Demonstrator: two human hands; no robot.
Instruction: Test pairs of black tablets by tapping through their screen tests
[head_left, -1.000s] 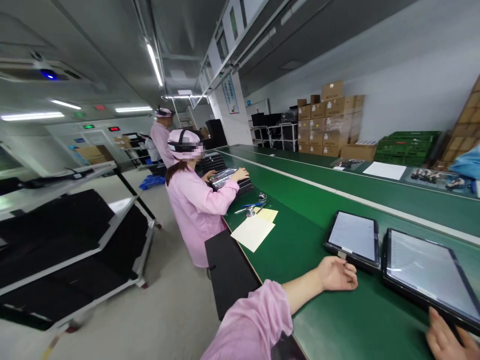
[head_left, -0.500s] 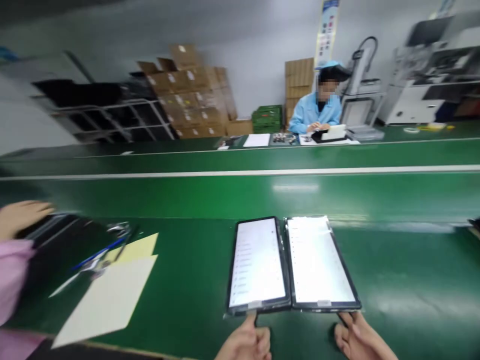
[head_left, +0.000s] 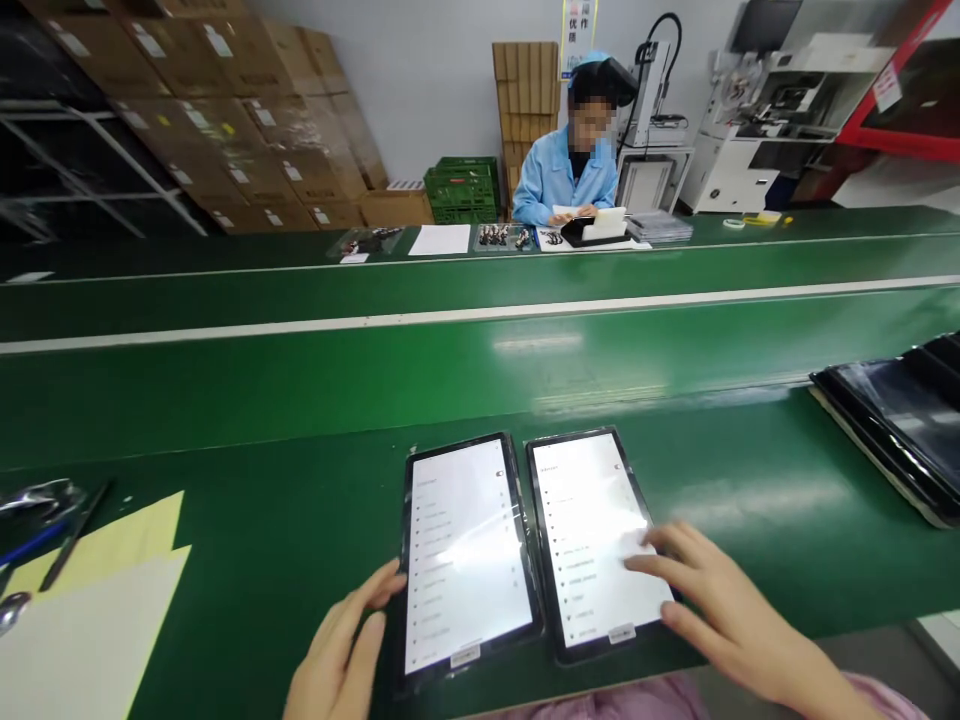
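Note:
Two tablets with lit white screens lie side by side on the green bench, each showing a list. My left hand (head_left: 349, 635) is at the left edge of the left tablet (head_left: 461, 560), its fingertips at the frame and nothing gripped. Over the lower right part of the right tablet (head_left: 592, 530) hovers my right hand (head_left: 712, 595), fingers spread. Whether its fingertips touch the glass I cannot tell. Each tablet has a small label at its lower edge.
Yellow and white paper sheets (head_left: 97, 620) lie at the left with a dark pen (head_left: 75, 535). At the right is a stack of dark tablets (head_left: 892, 430). Across the raised green strip (head_left: 337, 360), a co-worker in a blue coat (head_left: 562, 175) sits at another bench.
My hands have moved from the tablets' lower edges to the left tablet's side and over the right screen. The tablets now lie slightly apart. The view has shifted right.

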